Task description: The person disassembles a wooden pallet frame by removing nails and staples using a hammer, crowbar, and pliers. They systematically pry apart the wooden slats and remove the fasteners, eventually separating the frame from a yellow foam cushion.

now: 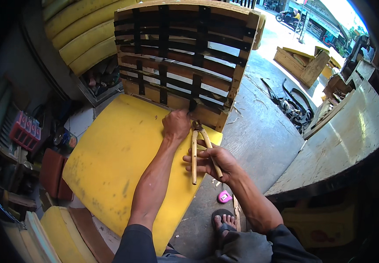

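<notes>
1. Pincers [194, 147]: near centre, pale-yellow handles splayed in a V, dark head toward 12.
2. Right hand [218, 160]: grip grasping both handles, loosely, fingers extended.
3. Left hand [176, 125]: grip clenched beside the frame's lower rail, at 11 from pincers; can't tell what's inside.
4. Wooden frame [240, 70]: 12 o'clock, crisscrossed with black webbing [163, 39].
5. Yellow pad [115, 149]: 8–9, edge just left of pincers.
6. Room: grey floor [259, 136] between frame and strap pile [292, 107], 2–3. Pink tape measure [224, 197] at 5.

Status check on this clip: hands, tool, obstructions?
Left hand closed, near lower edge of strapped wooden frame. Right hand holding pincers, handles spread. Yellow pad below left hand; no obstruction seen at pincers' head.
</notes>
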Motion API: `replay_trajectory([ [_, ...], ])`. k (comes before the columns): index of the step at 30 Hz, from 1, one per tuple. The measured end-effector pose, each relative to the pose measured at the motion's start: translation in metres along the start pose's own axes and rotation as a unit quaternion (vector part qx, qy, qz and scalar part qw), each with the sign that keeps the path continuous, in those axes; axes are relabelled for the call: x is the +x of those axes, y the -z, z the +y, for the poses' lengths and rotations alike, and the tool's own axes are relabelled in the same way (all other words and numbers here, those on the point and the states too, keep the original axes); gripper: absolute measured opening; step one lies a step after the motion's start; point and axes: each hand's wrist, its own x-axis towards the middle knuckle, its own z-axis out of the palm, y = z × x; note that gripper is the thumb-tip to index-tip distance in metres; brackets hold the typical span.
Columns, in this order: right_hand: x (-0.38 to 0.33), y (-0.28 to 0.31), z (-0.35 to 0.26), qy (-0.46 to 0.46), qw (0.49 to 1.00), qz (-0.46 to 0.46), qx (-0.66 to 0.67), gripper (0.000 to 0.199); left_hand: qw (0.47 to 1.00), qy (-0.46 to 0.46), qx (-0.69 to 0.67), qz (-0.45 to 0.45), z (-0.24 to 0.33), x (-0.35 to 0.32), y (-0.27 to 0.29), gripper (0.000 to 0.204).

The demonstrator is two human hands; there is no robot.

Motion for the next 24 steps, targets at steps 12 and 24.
replay_trajectory([
  [12, 0.038, -0.017, 0.011, 0.021, 0.999, 0.006, 0.026, 0.050, 0.997, -0.071, -0.010, -0.012, -0.011, 0.009, 0.011, 0.013],
  [24, -0.006, -0.043, -0.052, -0.018, 0.885, 0.137, -0.444, 0.037, 0.995, -0.065, -0.049, 0.051, -0.016, -0.007, -0.003, 0.012],
])
